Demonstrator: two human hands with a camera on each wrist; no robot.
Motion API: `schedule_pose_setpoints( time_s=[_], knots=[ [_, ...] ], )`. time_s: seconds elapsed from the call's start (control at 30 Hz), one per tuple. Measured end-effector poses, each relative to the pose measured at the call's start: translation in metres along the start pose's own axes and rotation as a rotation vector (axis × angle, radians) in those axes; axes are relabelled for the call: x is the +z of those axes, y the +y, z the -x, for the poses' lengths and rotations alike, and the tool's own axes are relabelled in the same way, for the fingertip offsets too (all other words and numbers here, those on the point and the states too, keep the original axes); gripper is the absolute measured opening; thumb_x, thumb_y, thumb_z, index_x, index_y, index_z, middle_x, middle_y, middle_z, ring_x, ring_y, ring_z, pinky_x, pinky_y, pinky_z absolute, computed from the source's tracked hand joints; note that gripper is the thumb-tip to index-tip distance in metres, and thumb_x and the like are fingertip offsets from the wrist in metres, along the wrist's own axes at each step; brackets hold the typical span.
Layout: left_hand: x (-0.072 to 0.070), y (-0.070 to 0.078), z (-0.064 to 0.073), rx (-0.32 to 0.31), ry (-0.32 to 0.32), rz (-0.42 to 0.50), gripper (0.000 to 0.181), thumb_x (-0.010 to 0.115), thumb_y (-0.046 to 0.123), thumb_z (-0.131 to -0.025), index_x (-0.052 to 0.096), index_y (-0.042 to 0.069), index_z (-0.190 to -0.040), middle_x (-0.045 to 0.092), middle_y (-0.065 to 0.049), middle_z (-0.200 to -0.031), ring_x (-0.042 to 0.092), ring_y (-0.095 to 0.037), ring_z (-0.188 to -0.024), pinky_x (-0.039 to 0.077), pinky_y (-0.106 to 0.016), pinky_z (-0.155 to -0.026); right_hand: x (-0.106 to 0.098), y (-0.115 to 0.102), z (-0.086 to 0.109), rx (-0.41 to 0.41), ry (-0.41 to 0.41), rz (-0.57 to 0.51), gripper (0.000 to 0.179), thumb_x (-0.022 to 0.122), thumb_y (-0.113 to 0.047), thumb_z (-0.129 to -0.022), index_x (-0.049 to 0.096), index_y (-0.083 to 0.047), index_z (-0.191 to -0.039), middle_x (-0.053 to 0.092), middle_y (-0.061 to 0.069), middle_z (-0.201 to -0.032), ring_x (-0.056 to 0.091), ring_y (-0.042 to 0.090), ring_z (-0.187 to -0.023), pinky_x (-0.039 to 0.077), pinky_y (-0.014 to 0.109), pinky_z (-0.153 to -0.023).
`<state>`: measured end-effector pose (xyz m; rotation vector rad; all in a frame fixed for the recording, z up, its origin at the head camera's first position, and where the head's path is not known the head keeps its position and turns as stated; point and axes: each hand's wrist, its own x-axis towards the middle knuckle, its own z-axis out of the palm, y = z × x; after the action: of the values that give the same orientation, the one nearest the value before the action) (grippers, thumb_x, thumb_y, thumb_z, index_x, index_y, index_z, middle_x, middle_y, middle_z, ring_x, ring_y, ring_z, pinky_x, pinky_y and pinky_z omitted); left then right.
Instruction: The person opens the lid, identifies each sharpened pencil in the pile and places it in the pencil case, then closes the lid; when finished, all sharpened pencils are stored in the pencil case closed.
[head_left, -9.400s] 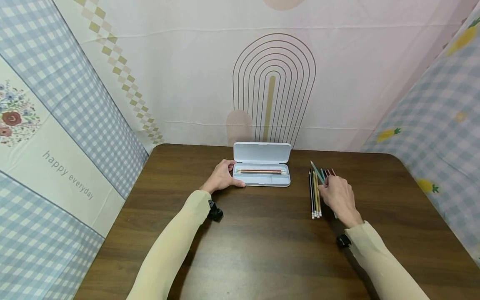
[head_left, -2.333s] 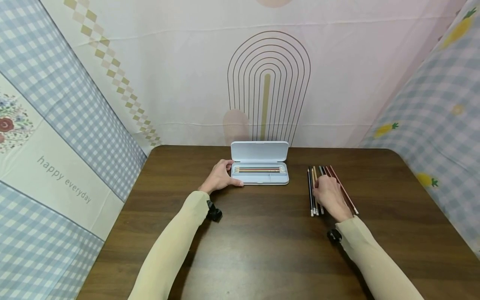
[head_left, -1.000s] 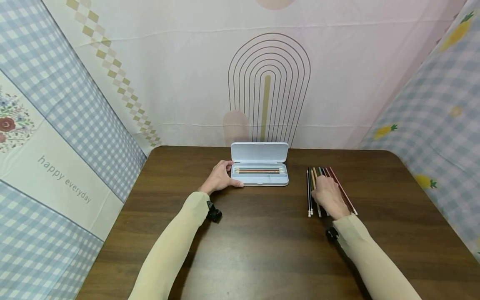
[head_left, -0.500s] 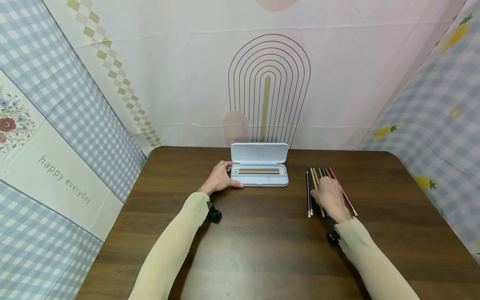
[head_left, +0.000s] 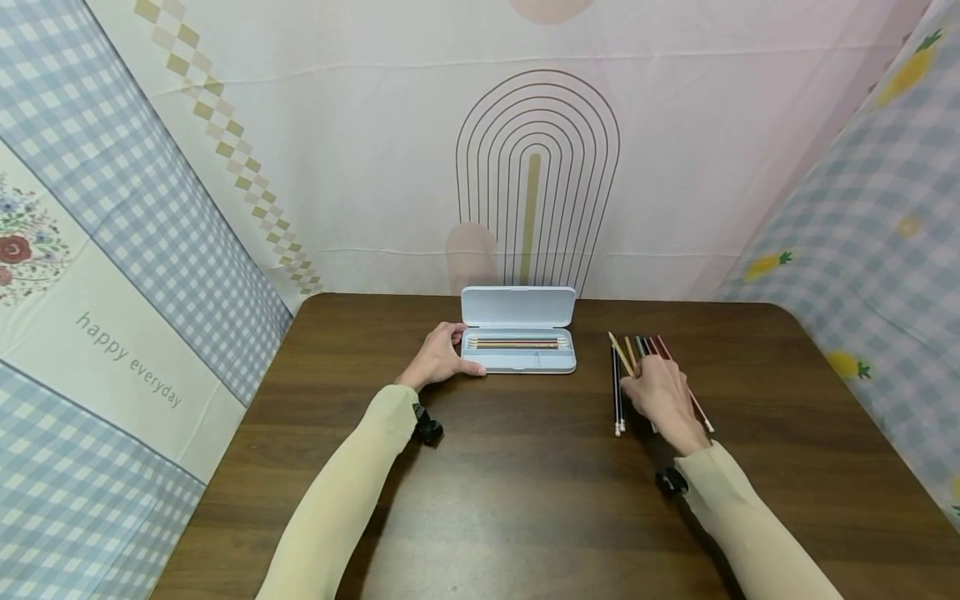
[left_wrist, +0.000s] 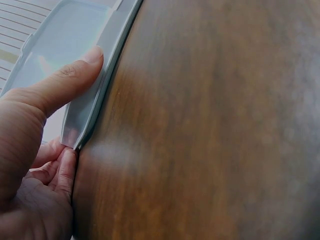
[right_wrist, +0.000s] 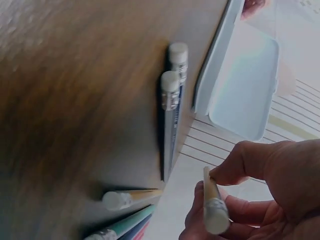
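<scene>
My left hand (head_left: 438, 358) grips the left end of an open pale blue pencil case (head_left: 517, 361), its thumb on the front rim and its fingers behind the corner. Several pencils (head_left: 517, 342) lie side by side in the case's back compartment. To the right of the case, my right hand (head_left: 663, 396) pinches a yellow pencil (head_left: 621, 353) between thumb and fingers. It is tilted over two dark pencils (head_left: 617, 400), and its white eraser end (right_wrist: 217, 221) faces the right wrist camera. Another yellow pencil (right_wrist: 135, 197) and a green pencil (right_wrist: 122, 222) lie beneath, partly hidden by the hand in the head view.
The case's lid (head_left: 517, 307) stands up near the back edge of the brown wooden table (head_left: 510, 492). A red pencil (head_left: 701, 412) lies slanted right of my right hand. A patterned cloth (head_left: 360, 167) hangs behind the table.
Earlier the right hand held a teal pencil; more pencils are in the case now. Over the last half second the right hand has lifted a yellow pencil, its tip swinging left. The left hand stays put.
</scene>
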<state>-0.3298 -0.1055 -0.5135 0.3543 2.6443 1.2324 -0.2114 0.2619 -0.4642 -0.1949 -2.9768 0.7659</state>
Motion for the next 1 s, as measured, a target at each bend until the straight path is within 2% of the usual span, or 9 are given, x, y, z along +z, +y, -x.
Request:
schedule_pose_setpoints(
  time_s=[0.17,0.27,0.4,0.6,0.73,0.9,1.0],
  knots=[
    [0.0,0.0,0.001,-0.004,0.005,0.002,0.099,0.101,0.032,-0.078,0.051,0.001,-0.158,0.054,-0.018,-0.154,0.057,-0.033,-0.144,0.049,-0.047,-0.124,0.0,-0.004,0.0,-0.038,0.032,0.005,0.018,0.062,-0.01,-0.094,0.063,-0.009,-0.076,0.06,0.005,-0.071,0.057,0.024,-0.065,0.041,0.031,-0.057],
    [0.0,0.0,0.001,-0.005,0.004,0.008,0.099,0.101,0.031,-0.078,0.051,0.001,-0.157,0.054,-0.018,-0.154,0.057,-0.034,-0.144,0.048,-0.047,-0.125,0.0,-0.007,0.0,-0.072,0.036,-0.003,0.013,0.061,-0.008,-0.095,0.069,-0.003,-0.087,0.065,0.01,-0.078,0.059,0.025,-0.069,0.042,0.032,-0.061],
    [-0.001,0.0,0.002,-0.006,-0.001,0.007,0.099,0.101,0.032,-0.078,0.051,0.001,-0.158,0.054,-0.019,-0.155,0.056,-0.034,-0.144,0.048,-0.047,-0.125,0.0,-0.014,-0.001,-0.138,0.042,-0.027,0.014,0.061,-0.005,-0.096,0.072,0.003,-0.097,0.068,0.015,-0.085,0.059,0.025,-0.073,0.045,0.033,-0.063],
    [-0.002,0.001,0.002,-0.009,0.001,0.002,0.1,0.101,0.032,-0.078,0.05,0.001,-0.159,0.053,-0.019,-0.155,0.056,-0.035,-0.145,0.048,-0.048,-0.125,0.002,-0.027,-0.004,-0.26,0.061,-0.045,0.017,0.059,0.0,-0.097,0.072,0.009,-0.104,0.068,0.021,-0.093,0.059,0.03,-0.081,0.047,0.037,-0.071],
    [-0.002,0.001,0.001,-0.011,-0.003,0.0,0.1,0.101,0.033,-0.078,0.05,0.001,-0.159,0.054,-0.019,-0.155,0.056,-0.034,-0.145,0.048,-0.047,-0.125,0.003,-0.035,-0.007,-0.311,0.065,-0.052,0.02,0.057,0.002,-0.098,0.072,0.01,-0.108,0.069,0.023,-0.098,0.061,0.032,-0.086,0.048,0.04,-0.075],
    [-0.001,0.002,0.0,-0.014,-0.005,-0.001,0.1,0.101,0.032,-0.077,0.051,0.001,-0.158,0.053,-0.019,-0.156,0.056,-0.035,-0.146,0.048,-0.047,-0.125,0.006,-0.043,-0.013,-0.353,0.053,-0.049,0.018,0.058,0.002,-0.1,0.072,0.008,-0.11,0.069,0.021,-0.1,0.061,0.03,-0.086,0.049,0.039,-0.074],
    [-0.001,0.002,0.0,-0.015,-0.005,-0.008,0.1,0.101,0.033,-0.077,0.051,0.002,-0.158,0.052,-0.019,-0.158,0.056,-0.034,-0.146,0.048,-0.046,-0.125,0.009,-0.046,-0.018,-0.404,0.052,-0.045,0.018,0.058,0.001,-0.102,0.072,0.008,-0.111,0.069,0.022,-0.104,0.062,0.033,-0.091,0.052,0.044,-0.078]
  ],
)
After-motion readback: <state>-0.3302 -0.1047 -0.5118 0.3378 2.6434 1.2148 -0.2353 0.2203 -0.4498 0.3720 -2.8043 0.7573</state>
